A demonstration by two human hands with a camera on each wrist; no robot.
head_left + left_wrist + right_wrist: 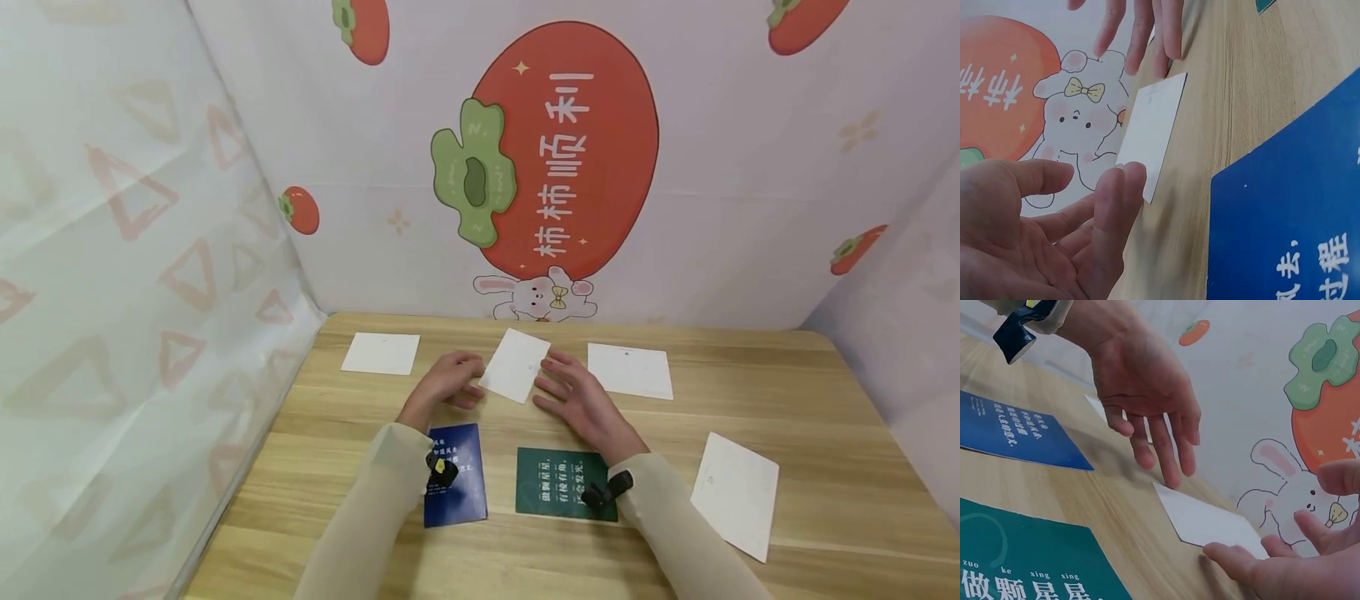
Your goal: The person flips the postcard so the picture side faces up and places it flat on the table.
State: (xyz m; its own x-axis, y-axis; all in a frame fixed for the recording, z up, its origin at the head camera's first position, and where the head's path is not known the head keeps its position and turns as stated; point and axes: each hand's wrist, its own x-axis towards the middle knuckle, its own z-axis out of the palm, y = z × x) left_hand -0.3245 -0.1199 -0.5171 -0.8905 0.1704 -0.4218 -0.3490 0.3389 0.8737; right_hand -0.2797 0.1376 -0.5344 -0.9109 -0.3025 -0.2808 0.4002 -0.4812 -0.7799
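a wood-grained table [832, 425] fills the lower half of the head view, its planks running in pale brown bands, its far corners rounded. behind it stands a white back wall [720, 183] printed with persimmons; the biggest persimmon [607, 158] sits in the upper middle, with white characters across it and a green leafy top [476, 175] at its left. a white rabbit [534, 296] is drawn just below, near the table's far edge. the creased left wall [97, 333], at the left of the frame, bears faded triangles; a plain pale right wall [922, 325] shows at the far right.

near the centre, a white card [515, 367] lies askew between the two hands; whether it rests fully flat i can't tell. the left hand [450, 379] is at its left edge and the right hand [585, 404] at its right, both with fingers loosely bent and spread, not closed round it.

two more white cards [381, 353] [630, 371] lie left and right of it, and a tilted blank card [737, 496] at lower right. a blue card [470, 492] and a green card [534, 483], both lettered in white, lie at lower centre, partly beneath the forearms.
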